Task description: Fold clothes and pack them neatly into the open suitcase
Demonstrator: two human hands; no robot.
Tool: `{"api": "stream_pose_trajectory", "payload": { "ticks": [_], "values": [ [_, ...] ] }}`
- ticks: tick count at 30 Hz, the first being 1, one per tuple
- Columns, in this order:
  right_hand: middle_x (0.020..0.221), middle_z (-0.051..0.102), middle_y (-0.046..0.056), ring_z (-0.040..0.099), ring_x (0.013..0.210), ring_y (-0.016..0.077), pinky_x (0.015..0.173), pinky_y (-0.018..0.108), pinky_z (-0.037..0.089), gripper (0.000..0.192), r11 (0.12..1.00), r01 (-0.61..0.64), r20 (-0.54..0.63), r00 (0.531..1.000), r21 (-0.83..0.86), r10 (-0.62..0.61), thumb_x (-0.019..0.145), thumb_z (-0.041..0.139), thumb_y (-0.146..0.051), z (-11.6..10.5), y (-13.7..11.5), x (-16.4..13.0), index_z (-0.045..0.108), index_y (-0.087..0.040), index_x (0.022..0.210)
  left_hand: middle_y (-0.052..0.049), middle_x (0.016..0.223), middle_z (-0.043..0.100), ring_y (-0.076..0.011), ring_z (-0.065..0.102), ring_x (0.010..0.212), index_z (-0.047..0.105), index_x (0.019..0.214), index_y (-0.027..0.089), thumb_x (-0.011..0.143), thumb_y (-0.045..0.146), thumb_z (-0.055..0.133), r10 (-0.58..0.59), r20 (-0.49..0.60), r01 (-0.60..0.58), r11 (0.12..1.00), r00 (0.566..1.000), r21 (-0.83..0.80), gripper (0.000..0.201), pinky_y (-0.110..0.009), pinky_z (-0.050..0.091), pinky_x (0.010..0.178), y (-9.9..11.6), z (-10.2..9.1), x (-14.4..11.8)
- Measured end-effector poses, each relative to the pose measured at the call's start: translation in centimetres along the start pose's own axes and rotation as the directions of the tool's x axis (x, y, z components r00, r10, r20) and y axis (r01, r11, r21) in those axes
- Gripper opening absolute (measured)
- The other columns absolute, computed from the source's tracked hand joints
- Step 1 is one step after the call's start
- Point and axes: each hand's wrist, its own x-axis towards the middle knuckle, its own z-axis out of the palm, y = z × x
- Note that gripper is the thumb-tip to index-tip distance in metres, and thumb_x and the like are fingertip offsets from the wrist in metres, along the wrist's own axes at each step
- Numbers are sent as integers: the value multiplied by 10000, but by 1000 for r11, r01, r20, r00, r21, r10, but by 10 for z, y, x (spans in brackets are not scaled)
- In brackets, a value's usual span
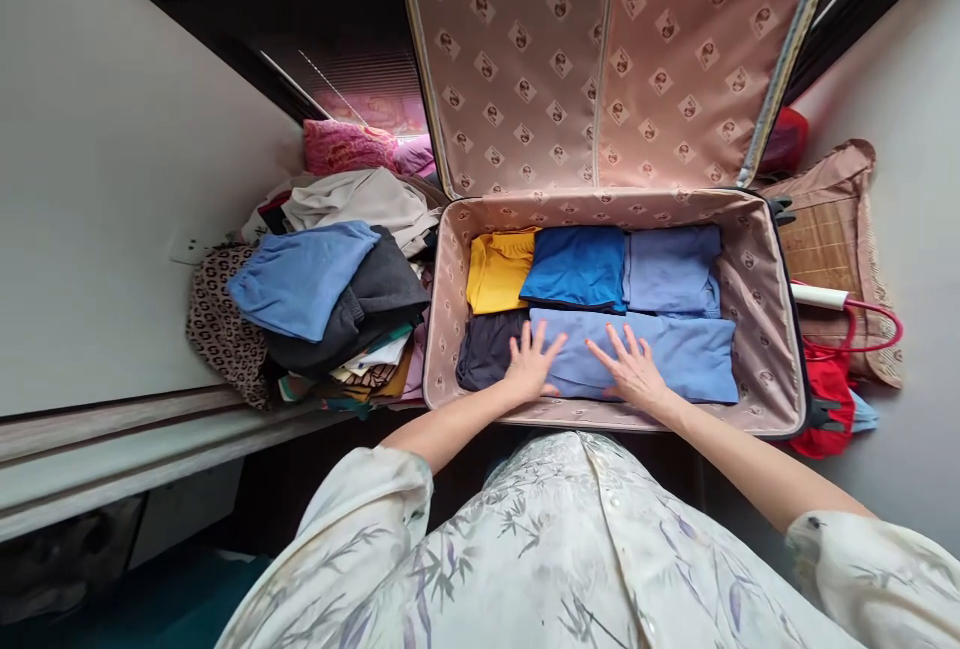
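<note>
Both hands press down inside an open suitcase (757, 419) with a pinkish lining. My left hand (530, 366), fingers spread, lies where a dark folded garment (484, 349) meets a long light-blue folded garment (690, 359). Flat on that same light-blue garment rests my right hand (630, 369), its fingers also spread. Behind them, side by side, are a yellow folded garment (501, 272), a bright blue one (576, 267) and a periwinkle one (671, 269). Neither hand grips anything.
The raised suitcase lid (540, 59) stands behind. A heap of clothes at the left includes blue trousers (300, 274), a dark grey garment (379, 294) and a leopard-print piece (225, 314). To the right are a woven mat (821, 239), a white-and-red handle (821, 296) and red cloth (829, 404).
</note>
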Motion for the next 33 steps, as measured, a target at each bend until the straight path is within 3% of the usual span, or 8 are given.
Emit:
{"api": "stream_pose_trajectory", "payload": {
  "ticks": [3,11,14,17,21,24,27,33],
  "values": [
    [1742,57,168,116,1539,549,1098,724,317,1228,998,19,173,985,-62,-8,620,920,-452,26,-2,14,240,-402,1640,-96,1750,-18,-531,-59,1554,316,1599,469,651,396,950,259,195,-285,950,946,123,1143,-874,96,1087,0,22,13],
    [1735,34,205,93,1527,582,1093,758,278,1178,987,38,126,992,-154,-19,619,919,-425,67,6,20,307,-378,1625,-130,1732,146,-531,45,1552,494,1521,420,683,264,913,296,183,-312,948,937,68,949,-874,138,1069,0,50,34],
    [1736,63,195,86,1532,575,1091,757,284,1134,984,36,130,991,-174,-13,633,899,-375,72,7,21,333,-377,1616,-207,1692,228,-554,151,1526,559,1488,276,781,385,830,288,151,-291,957,945,-8,765,-837,248,1061,7,8,15],
    [1742,56,166,73,1537,568,1096,764,277,1131,987,13,156,988,-162,13,631,877,-342,72,7,23,325,-381,1619,-190,1642,341,-431,257,1532,582,1444,245,913,448,675,205,-190,-217,975,960,-44,577,-706,272,1156,-16,-69,-23],
    [1739,54,183,88,1533,576,1080,753,303,1158,983,1,209,977,-183,38,637,860,-336,63,3,26,272,-380,1634,-203,1602,399,-388,281,1525,508,1494,197,952,412,604,-278,-618,293,953,735,-79,591,-605,254,1206,-109,-185,-86],
    [1733,70,203,146,1523,574,1077,726,321,1182,977,0,248,967,-215,54,640,853,-305,52,-2,27,231,-381,1643,-241,1620,353,-427,274,1515,415,1544,138,931,419,627,-530,-601,597,795,598,-106,707,-601,291,1182,-181,-238,-118],
    [1732,76,206,195,1515,561,1081,706,324,1187,975,-26,289,953,-221,91,649,844,-280,40,-9,32,208,-395,1645,-259,1560,419,-409,414,1434,408,1538,113,962,342,567,-579,-513,654,755,633,-44,640,-544,376,1133,-217,-260,-128],
    [1706,232,165,249,1531,472,1107,674,327,907,976,-158,370,906,-151,204,781,740,-356,12,-22,45,362,-364,1605,-247,1317,618,-332,637,1203,557,1397,92,948,73,464,-596,-411,651,759,690,-8,458,-460,475,1029,-223,-293,-127]
  ]
}}
